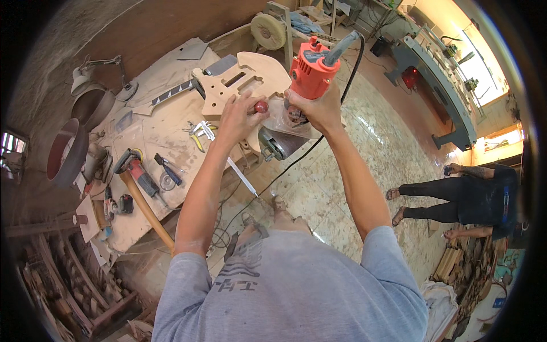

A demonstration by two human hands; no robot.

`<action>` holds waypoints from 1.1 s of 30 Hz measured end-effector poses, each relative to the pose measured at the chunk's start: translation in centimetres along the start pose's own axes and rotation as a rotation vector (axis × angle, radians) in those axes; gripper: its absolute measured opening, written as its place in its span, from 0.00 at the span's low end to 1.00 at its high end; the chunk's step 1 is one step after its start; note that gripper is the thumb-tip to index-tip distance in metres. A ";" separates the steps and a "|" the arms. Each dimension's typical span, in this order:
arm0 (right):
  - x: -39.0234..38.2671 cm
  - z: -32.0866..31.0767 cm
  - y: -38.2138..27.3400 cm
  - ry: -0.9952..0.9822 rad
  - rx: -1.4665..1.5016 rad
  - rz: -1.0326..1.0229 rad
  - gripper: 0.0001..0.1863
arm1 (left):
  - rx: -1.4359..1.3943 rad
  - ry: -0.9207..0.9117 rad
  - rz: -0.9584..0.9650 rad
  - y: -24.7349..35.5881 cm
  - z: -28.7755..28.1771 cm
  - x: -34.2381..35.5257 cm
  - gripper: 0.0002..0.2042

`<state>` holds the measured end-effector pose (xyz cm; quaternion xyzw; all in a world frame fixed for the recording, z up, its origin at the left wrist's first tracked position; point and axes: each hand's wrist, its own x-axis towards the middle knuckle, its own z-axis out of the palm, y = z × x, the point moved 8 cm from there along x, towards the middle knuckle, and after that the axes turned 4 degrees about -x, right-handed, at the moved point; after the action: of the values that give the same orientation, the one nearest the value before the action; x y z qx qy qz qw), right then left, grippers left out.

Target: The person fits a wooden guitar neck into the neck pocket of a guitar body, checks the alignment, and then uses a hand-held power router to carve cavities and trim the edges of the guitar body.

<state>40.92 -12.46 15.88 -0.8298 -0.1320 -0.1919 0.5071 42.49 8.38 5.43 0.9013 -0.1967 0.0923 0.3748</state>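
At left, the table (pixel 171 135) carries a red grinder (pixel 143 178) and, farther right, a guitar neck (pixel 172 93) (whether it is joined to anything, I cannot tell). The left hand (pixel 244 117) has its fingers closed round a red knob (pixel 261 107). Just ahead lies the pale wooden guitar body (pixel 263 67), at the table's far right edge. By its look, the outline, slots and holes are already cut, while finish and fittings are yet to be added; whether its edges are done, I cannot tell. Rightmost, the right hand (pixel 323 111) is wrapped round the lower part of an upright red router (pixel 310 74).
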 end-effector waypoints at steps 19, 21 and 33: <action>1.1 -0.1 1.5 -0.023 0.043 -0.109 0.24 | -0.004 0.065 -0.023 0.4 0.5 0.0 0.24; 1.4 0.0 1.7 -0.029 0.031 -0.110 0.24 | -0.012 0.061 -0.016 0.3 0.5 0.2 0.24; -1.6 -1.0 -2.1 0.110 -0.043 0.005 0.44 | -0.004 -0.033 -0.012 1.0 0.0 0.0 0.24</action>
<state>38.47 -12.45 17.23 -0.8289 -0.0976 -0.2388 0.4964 42.11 7.74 6.10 0.9030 -0.1979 0.0746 0.3739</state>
